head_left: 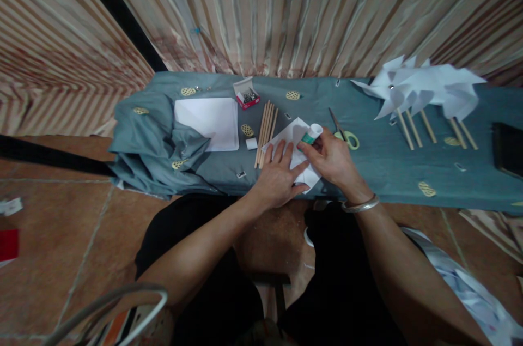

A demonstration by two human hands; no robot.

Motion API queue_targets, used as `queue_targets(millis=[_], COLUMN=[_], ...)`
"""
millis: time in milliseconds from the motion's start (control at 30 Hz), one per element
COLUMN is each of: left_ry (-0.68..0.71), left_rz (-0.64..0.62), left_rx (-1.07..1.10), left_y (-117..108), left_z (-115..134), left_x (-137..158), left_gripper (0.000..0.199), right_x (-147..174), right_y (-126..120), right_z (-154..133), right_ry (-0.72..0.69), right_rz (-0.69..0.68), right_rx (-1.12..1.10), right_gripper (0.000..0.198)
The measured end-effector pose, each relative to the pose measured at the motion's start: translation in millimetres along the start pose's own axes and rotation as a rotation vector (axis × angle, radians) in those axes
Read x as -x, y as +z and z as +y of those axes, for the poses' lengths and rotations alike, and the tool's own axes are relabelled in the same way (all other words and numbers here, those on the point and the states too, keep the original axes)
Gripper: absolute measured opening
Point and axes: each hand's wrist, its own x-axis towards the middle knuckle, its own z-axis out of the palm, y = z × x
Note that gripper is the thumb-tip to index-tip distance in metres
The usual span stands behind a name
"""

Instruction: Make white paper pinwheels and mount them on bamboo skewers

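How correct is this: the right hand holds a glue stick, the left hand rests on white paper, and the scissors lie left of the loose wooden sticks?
Not quite: the head view shows the scissors right of the loose wooden sticks. The right hand holds a glue stick; the left hand rests on white paper.

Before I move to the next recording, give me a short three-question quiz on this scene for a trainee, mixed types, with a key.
1. Multiple choice: What does the right hand hold?
A) the scissors
B) a glue stick
C) a wooden stick
2. True or false: The small red box stands with its lid open.
3. Fill in the blank: The left hand rests with spread fingers on a piece of ____.

Key: 1. B; 2. True; 3. white paper.
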Motion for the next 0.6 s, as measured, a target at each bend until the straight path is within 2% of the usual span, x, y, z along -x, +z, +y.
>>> queue_targets(millis=[167, 367, 467, 600], left_ry=[-0.004, -0.004, 0.026, 0.076], left_rz=[-0.004, -0.011, 0.016, 0.109], left_rx=[0.013, 0.034, 0.028, 0.009], left_y=[1, 1, -3, -19], left_z=[-1, -3, -3, -12], left_x=[-1, 0, 0, 0], left_gripper=[0.061, 0.061, 0.068, 0.067], right_x=[-2, -2, 2, 3], right_y=[-7, -35, -47, -48], right_z=[18, 43, 42, 32], right_ry=[0.018, 0.329, 0.437, 0.527], right_rz=[0.012, 0.272, 0.264, 0.22], right_rx=[-0.147, -0.891, -1.197, -1.457], right_gripper=[0.022, 0.026, 0.019, 0.01])
